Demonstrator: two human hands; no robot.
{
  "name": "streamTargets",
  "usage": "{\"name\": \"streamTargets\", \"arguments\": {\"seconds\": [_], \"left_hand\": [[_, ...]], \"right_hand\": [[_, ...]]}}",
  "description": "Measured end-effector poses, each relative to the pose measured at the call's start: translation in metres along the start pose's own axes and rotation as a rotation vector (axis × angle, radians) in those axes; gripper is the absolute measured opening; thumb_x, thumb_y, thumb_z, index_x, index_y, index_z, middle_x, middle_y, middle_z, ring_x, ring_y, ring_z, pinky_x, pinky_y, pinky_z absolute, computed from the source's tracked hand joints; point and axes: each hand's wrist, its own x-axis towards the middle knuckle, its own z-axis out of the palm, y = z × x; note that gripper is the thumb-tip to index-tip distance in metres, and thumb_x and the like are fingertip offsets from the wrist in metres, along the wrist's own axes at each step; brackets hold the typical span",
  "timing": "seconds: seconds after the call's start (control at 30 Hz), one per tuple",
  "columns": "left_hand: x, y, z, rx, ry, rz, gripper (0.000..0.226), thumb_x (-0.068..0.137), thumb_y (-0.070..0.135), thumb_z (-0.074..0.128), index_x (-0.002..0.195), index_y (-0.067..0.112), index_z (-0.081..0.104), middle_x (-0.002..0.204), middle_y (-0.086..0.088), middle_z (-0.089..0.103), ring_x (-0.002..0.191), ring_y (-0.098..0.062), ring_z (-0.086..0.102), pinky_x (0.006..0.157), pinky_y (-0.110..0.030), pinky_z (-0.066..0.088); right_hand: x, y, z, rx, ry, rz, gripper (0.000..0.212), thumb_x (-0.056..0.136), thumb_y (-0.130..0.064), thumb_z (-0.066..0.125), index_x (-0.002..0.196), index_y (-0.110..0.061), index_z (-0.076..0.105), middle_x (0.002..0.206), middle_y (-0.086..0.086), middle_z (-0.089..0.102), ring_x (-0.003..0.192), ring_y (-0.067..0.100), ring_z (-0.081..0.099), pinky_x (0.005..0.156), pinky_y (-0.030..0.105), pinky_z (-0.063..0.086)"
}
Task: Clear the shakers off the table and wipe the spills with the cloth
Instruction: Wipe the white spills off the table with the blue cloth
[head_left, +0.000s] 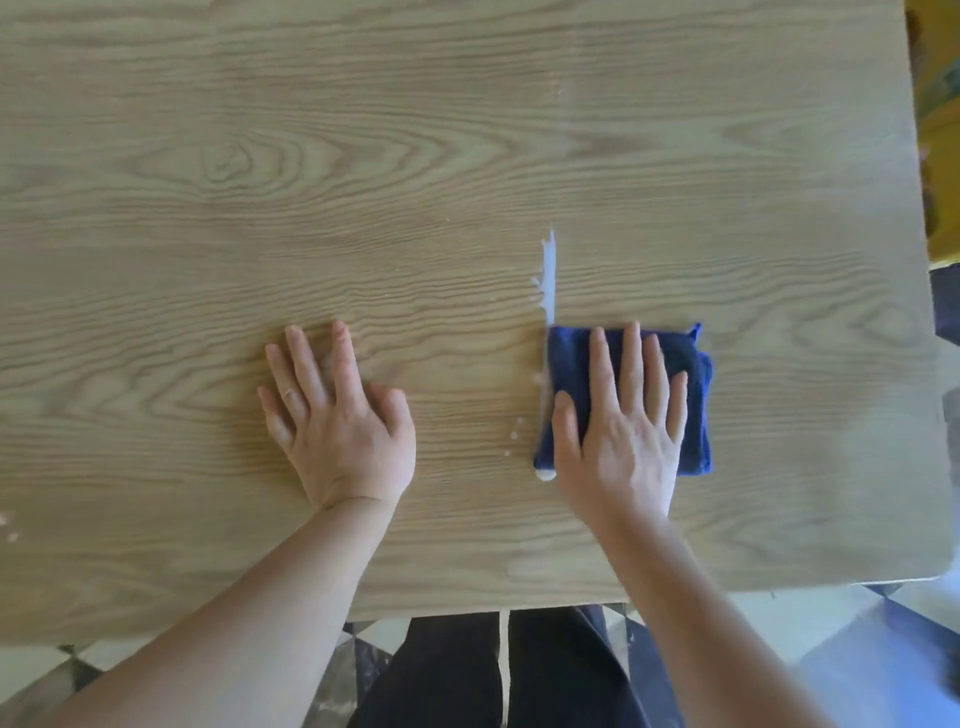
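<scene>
Pale wood-grain laminate covers almost the whole frame: a broad light-oak table top (415, 156) seen from above, its near edge running along the lower part of the picture and its right edge down the right side. At the far left, low in the frame, a few small white specks (8, 527) sit on the wood. Left of centre, the left hand (335, 415) lies palm down on the bare table, fingers spread and straight, holding nothing. Right of it, near the middle of the frame, a thin vertical white streak of spilled liquid (549, 270) runs down the wood to the upper left corner of a folded dark blue cloth (691, 410), with small white droplets (513, 436) just beside the cloth's left edge and a white blob at its lower left corner. The right hand (623, 426) presses flat on the cloth, fingers extended and slightly splayed, not curled around it; the cloth lies flat on the table right of centre. Below the table edge, dark trousers (457, 670) and a checkered tiled floor (883, 639) show. A yellow patterned surface (940, 130) fills the upper right margin.
</scene>
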Motion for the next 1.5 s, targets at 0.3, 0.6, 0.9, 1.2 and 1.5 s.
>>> {"name": "streamTargets", "arguments": {"seconds": [0.3,0.6,0.9,1.2,1.5], "left_hand": [[-0.001,0.002,0.001,-0.005,0.013,0.007,0.069,0.087,0.030,0.042,0.154,0.026,0.025,0.165,-0.011,0.011,0.153,-0.031,0.004,0.122,-0.055,0.007],[0.002,0.003,0.000,0.023,0.030,0.003,0.069,0.087,0.031,0.039,0.154,0.025,0.027,0.165,-0.011,0.013,0.153,-0.032,0.008,0.122,-0.053,0.008],[0.001,0.005,-0.005,0.066,-0.005,-0.005,0.068,0.088,0.030,0.038,0.155,0.024,0.026,0.165,-0.013,0.013,0.153,-0.033,0.008,0.123,-0.052,0.008],[0.003,0.004,-0.008,0.054,-0.097,-0.012,0.071,0.089,0.033,0.039,0.156,0.024,0.018,0.166,-0.013,0.005,0.153,-0.032,-0.001,0.123,-0.054,0.003],[0.004,0.003,-0.005,0.074,-0.083,-0.008,0.073,0.086,0.034,0.041,0.156,0.024,0.020,0.165,-0.014,0.009,0.153,-0.034,0.002,0.122,-0.055,0.007]], "right_hand": [[-0.112,0.008,0.021,0.023,-0.079,0.038,0.067,0.096,-0.049,0.038,0.157,-0.023,0.025,0.167,0.006,0.013,0.154,0.024,0.009,0.124,0.051,0.008],[-0.086,0.002,0.019,0.049,-0.059,0.079,0.064,0.097,-0.045,0.033,0.157,-0.028,0.021,0.167,0.004,0.011,0.154,0.023,0.008,0.123,0.052,0.007],[0.032,-0.009,0.004,0.000,0.062,0.120,0.063,0.099,-0.045,0.032,0.158,-0.028,0.021,0.167,0.004,0.012,0.154,0.023,0.010,0.123,0.050,0.006],[0.179,-0.042,-0.017,0.011,0.125,0.080,0.062,0.099,-0.045,0.026,0.158,-0.029,0.018,0.168,0.002,0.009,0.154,0.021,0.007,0.124,0.049,0.003],[0.274,-0.077,-0.031,0.011,0.154,-0.039,0.062,0.098,-0.044,0.022,0.158,-0.027,0.021,0.167,0.005,0.013,0.153,0.024,0.010,0.123,0.050,0.004]]}}
